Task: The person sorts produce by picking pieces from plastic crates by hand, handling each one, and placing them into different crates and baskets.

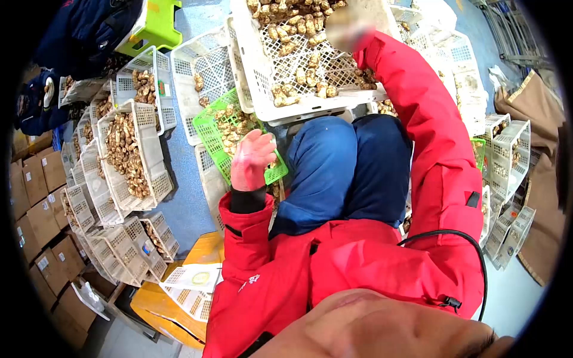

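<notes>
My left hand hovers over the green basket beside my left knee. Its fingers are curled closed, and whatever may be inside them is hidden. Brown-and-cream mushrooms lie in that basket. Across my knees rests a large white plastic crate, with mushrooms heaped at its far end and several loose ones nearer me. My right hand reaches over the crate's right side; motion smears its fingers, so their pose is unreadable.
Stacked white crates of mushrooms stand to my left, with cardboard boxes beyond. More crates are on my right, near brown cloth. A green stool is at the upper left. Below my left arm sits a yellow-orange box.
</notes>
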`<state>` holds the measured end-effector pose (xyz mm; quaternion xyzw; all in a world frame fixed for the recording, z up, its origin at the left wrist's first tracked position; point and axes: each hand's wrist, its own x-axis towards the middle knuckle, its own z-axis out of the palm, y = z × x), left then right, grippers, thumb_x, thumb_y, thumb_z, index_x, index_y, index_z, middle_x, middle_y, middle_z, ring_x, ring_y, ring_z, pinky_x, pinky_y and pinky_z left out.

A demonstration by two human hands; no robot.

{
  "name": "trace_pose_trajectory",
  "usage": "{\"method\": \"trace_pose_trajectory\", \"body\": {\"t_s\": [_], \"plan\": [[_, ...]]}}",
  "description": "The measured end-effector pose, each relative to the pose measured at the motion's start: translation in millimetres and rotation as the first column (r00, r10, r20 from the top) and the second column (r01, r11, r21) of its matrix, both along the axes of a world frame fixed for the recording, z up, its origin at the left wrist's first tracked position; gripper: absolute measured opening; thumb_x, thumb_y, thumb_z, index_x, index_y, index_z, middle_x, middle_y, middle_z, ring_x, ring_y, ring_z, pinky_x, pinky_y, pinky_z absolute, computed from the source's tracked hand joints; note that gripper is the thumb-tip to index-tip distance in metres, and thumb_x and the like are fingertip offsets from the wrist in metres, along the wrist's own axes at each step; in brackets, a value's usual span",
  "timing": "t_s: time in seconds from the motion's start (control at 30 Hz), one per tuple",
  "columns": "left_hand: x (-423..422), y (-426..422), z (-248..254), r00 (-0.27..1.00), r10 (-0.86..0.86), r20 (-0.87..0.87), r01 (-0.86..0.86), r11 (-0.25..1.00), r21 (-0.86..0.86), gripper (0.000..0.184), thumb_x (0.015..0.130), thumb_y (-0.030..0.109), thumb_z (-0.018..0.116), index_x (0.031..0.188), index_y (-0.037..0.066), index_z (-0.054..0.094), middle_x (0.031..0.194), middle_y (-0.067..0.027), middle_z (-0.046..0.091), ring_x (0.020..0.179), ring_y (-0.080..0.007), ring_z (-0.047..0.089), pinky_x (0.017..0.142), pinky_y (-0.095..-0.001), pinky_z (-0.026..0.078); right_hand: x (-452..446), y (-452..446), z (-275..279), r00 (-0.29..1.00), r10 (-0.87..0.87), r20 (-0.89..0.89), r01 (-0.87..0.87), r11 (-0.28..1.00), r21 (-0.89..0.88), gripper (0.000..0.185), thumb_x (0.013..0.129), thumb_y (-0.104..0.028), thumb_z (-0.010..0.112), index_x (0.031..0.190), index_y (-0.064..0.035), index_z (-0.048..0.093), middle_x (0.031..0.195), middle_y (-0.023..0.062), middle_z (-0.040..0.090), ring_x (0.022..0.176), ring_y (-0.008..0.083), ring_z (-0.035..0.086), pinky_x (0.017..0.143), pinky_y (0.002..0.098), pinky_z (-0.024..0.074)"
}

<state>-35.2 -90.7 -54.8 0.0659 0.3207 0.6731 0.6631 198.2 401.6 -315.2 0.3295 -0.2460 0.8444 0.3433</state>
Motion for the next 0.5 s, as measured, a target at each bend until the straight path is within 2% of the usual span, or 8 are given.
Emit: {"method": "trace_pose_trajectory", "body": {"t_s": [0.03,0.1,0.2,0.23,0.27,0.3,0.33,0.5], "plan": [[2.8,3.1,2.7,0.989,-0.017,0.147,0.014,1.000,0.021,0.039,0.092,0.028,0.037,0.119,0.000,0.039,0.106,-0.0162,0.054,0.091,-0.0248,0.056,0.072,-0.0313,0.048,-3.7,0.6,0.2,0.999,-0.017,-0.043,0.019,0.999,0.045,0.033,0.080,-0.021,0.062,0.053,-0.0158,0.044,0.047,-0.0061,0.040,0.040,0.0055,0.037,0.036,0.0190,0.0304],[9.1,3.7,12.9,0.999,-0.003,0.034,0.006,0.996,-0.088,0.039,0.092,0.028,0.037,0.118,0.000,0.039,0.105,-0.0171,0.054,0.089,-0.0247,0.055,0.071,-0.0310,0.048,-6.2,0.4,1.7,0.996,-0.090,0.004,0.087,0.975,0.205,0.037,0.082,-0.021,0.058,0.050,-0.0154,0.040,0.045,-0.0050,0.037,0.038,0.0081,0.033,0.035,0.0223,0.0281],[9.1,4.9,18.0,0.994,0.016,0.109,-0.007,0.996,-0.085,0.036,0.092,0.025,0.039,0.116,-0.002,0.042,0.103,-0.0178,0.056,0.085,-0.0237,0.056,0.069,-0.0298,0.048,-13.7,-43.3,111.8,0.875,-0.415,0.249,0.212,0.791,0.574,0.029,0.082,-0.016,0.054,0.057,-0.0137,0.039,0.051,-0.0018,0.039,0.044,0.0113,0.036,0.040,0.0245,0.0300],[4.9,3.8,11.4,0.990,0.007,0.144,0.003,0.998,-0.065,0.036,0.091,0.025,0.040,0.115,-0.002,0.042,0.103,-0.0176,0.056,0.085,-0.0234,0.057,0.069,-0.0296,0.048,-12.7,-67.9,158.4,0.307,-0.928,0.212,0.132,0.262,0.956,0.021,0.080,-0.015,0.056,0.066,-0.0129,0.041,0.058,-0.0002,0.042,0.050,0.0118,0.039,0.045,0.0249,0.0326],[3.2,2.6,9.2,0.984,-0.001,0.177,0.008,0.999,-0.042,0.035,0.091,0.024,0.041,0.115,-0.002,0.043,0.103,-0.0174,0.056,0.084,-0.0232,0.057,0.069,-0.0294,0.048,-16.7,-95.4,205.7,-0.097,-0.993,-0.067,-0.330,-0.032,0.943,0.015,0.079,-0.013,0.057,0.074,-0.0122,0.043,0.065,0.0014,0.045,0.057,0.0124,0.042,0.051,0.0253,0.0351],[17.1,5.6,36.1,0.959,0.042,-0.279,-0.089,0.984,-0.156,0.034,0.089,0.021,0.045,0.113,-0.002,0.044,0.103,-0.0174,0.056,0.086,-0.0226,0.059,0.071,-0.0294,0.048,-22.7,-116.2,239.0,-0.120,-0.989,-0.081,-0.341,-0.035,0.939,0.015,0.077,-0.012,0.058,0.083,-0.0115,0.044,0.072,0.0030,0.047,0.063,0.0129,0.045,0.056,0.0256,0.0377],[21.2,8.8,49.3,0.929,0.018,-0.370,-0.088,0.981,-0.174,0.036,0.087,0.020,0.048,0.114,-0.003,0.043,0.104,-0.0181,0.056,0.087,-0.0218,0.058,0.072,-0.0298,0.048,-27.1,-139.7,267.0,-0.082,-0.995,-0.064,-0.254,-0.041,0.966,0.021,0.076,-0.011,0.059,0.091,-0.0108,0.046,0.079,0.0045,0.050,0.070,0.0135,0.048,0.061,0.0260,0.0403],[37.0,28.4,67.8,0.961,-0.068,-0.266,0.064,0.998,-0.026,0.040,0.089,0.024,0.045,0.119,-0.002,0.039,0.107,-0.0173,0.054,0.086,-0.0230,0.058,0.073,-0.0302,0.047,-44.4,-271.0,372.9,0.118,-0.956,0.269,0.053,0.277,0.959,0.049,0.070,-0.004,0.062,0.118,-0.0086,0.050,0.097,0.0094,0.059,0.090,0.0169,0.057,0.077,0.0269,0.0470]]}}
